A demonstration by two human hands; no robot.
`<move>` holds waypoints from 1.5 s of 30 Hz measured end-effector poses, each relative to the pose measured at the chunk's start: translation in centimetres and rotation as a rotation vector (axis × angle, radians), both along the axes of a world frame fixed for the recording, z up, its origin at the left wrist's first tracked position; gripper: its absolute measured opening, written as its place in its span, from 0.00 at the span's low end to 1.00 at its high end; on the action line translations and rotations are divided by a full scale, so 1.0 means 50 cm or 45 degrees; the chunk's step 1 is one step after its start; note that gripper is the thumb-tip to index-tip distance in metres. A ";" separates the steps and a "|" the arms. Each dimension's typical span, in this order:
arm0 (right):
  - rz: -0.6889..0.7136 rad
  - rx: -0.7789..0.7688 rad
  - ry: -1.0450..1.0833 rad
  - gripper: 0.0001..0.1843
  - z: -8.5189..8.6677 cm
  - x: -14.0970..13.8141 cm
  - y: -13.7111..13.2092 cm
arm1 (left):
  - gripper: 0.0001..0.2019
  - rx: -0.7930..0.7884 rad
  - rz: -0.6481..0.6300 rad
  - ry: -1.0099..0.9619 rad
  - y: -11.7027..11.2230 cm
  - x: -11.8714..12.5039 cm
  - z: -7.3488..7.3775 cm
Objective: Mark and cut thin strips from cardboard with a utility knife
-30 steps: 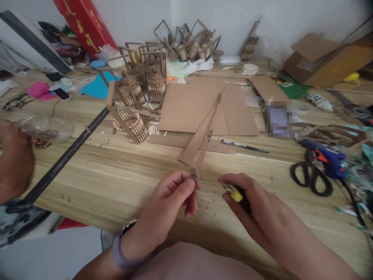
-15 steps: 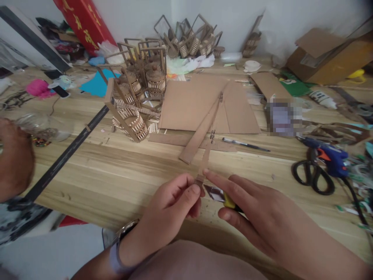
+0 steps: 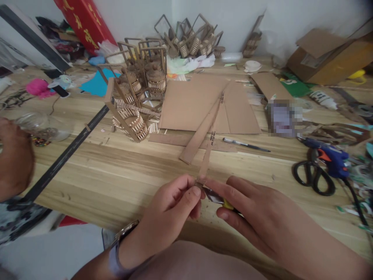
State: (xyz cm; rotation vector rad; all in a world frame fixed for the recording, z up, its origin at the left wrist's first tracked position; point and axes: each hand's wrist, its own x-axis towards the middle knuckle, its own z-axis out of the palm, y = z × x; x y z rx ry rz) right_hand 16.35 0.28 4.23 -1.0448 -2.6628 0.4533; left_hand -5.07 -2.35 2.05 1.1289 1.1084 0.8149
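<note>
My left hand (image 3: 171, 212) pinches the near end of a thin cardboard strip (image 3: 207, 159) that runs away from me across the wooden table (image 3: 116, 175). My right hand (image 3: 250, 216) grips a yellow-handled utility knife (image 3: 217, 197), blade pointing left at the strip's near end, with the forefinger stretched along it to the strip. A wider cardboard strip (image 3: 201, 134) lies just beyond, resting on a flat cardboard sheet (image 3: 189, 105).
Cardboard lantern models (image 3: 136, 101) stand at centre left, more (image 3: 189, 42) against the wall. A black ruler (image 3: 67, 153) lies diagonally left. A pen (image 3: 244, 145), scissors (image 3: 313, 179) and a blue glue gun (image 3: 329, 157) lie right. Another person's hand (image 3: 13, 159) is at the left edge.
My right hand moved the knife left to the strip's near end and laid its forefinger forward on it. My left hand kept its pinch. The view shifted slightly.
</note>
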 end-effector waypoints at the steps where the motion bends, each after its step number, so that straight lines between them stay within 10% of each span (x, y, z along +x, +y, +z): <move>1: -0.003 -0.016 -0.002 0.26 0.001 0.001 0.000 | 0.15 0.000 0.000 -0.001 0.000 0.000 0.000; 31: 0.026 -0.008 0.037 0.25 0.008 0.003 -0.002 | 0.17 0.111 -0.046 0.098 -0.006 0.004 0.004; 45: -0.121 -0.467 0.253 0.25 0.013 -0.008 -0.021 | 0.14 0.527 -0.085 0.422 -0.008 0.005 0.004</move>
